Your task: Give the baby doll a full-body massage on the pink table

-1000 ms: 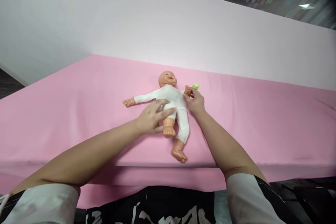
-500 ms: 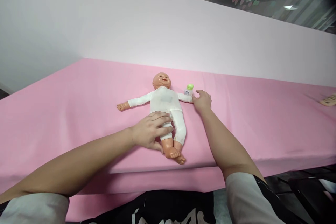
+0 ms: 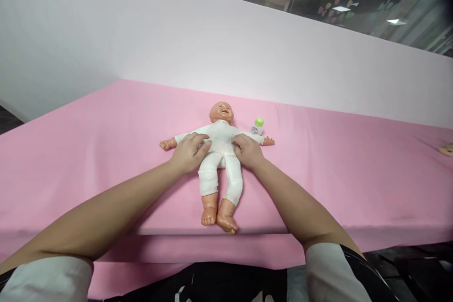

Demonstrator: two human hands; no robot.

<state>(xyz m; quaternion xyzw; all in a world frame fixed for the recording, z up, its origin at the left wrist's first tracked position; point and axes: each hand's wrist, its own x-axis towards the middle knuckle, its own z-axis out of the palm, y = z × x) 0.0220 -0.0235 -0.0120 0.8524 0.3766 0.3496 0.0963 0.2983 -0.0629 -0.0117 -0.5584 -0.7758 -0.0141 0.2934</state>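
A baby doll point(image 3: 222, 138) with a white cloth body lies on its back on the pink-covered table, arms stretched out to both sides and legs towards me. My left hand point(image 3: 191, 152) grips the doll's torso at the left side of its waist, fingers and thumb resting on the cloth. On the opposite side, my right hand point(image 3: 247, 151) has its bent fingers around the waist. Just above the doll's right-hand-side arm stands a small white bottle point(image 3: 257, 129) with a green cap, touched by neither hand.
Pink cloth point(image 3: 336, 165) covers the table and hangs over its front edge. Behind it rises a white wall point(image 3: 212, 47) with a window above, dotted with heart stickers. A light brown object point(image 3: 446, 149) lies at the far right, partly cut off.
My left hand has moved up from the doll's leg to its waist. My right hand has left the doll's hand and come inward to the torso. The legs now lie apart and straighter.
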